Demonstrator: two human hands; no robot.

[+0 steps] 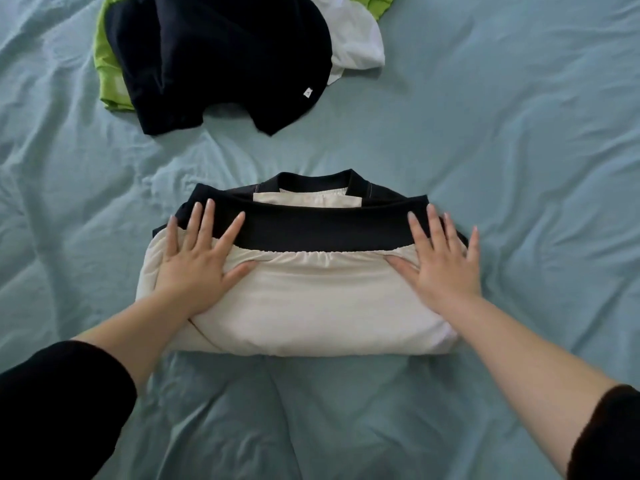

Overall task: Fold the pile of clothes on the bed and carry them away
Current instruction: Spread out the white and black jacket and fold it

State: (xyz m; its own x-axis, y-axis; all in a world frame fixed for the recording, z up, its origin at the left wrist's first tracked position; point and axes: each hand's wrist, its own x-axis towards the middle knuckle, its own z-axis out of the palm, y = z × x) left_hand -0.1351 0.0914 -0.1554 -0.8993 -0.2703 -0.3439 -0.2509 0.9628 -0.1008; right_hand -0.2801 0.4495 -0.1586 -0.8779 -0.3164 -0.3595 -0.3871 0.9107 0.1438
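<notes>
Pale blue bedsheet (502, 168), wrinkled all over, fills the whole view, and right at the centre sits the folded garment (304, 299), a cream bundle with a wide dark band across its far side and a dark collar peeking out beyond that at 12 o'clock. Left hand (197, 268) is pressed flat on the bundle's 9 o'clock end, fingers spread wide and straight, tips reaching onto the dark band, gripping nothing. Right hand (443, 261) mirrors it at the 3 o'clock end, palm down, fingers splayed and open, thumb lying along the gathered seam. Dark sleeves are pushed up both forearms. Up at 11 o'clock, well apart from the bundle, lies the pile (221, 53): a black garment on top, lime green showing beneath it, white fabric beside it.
</notes>
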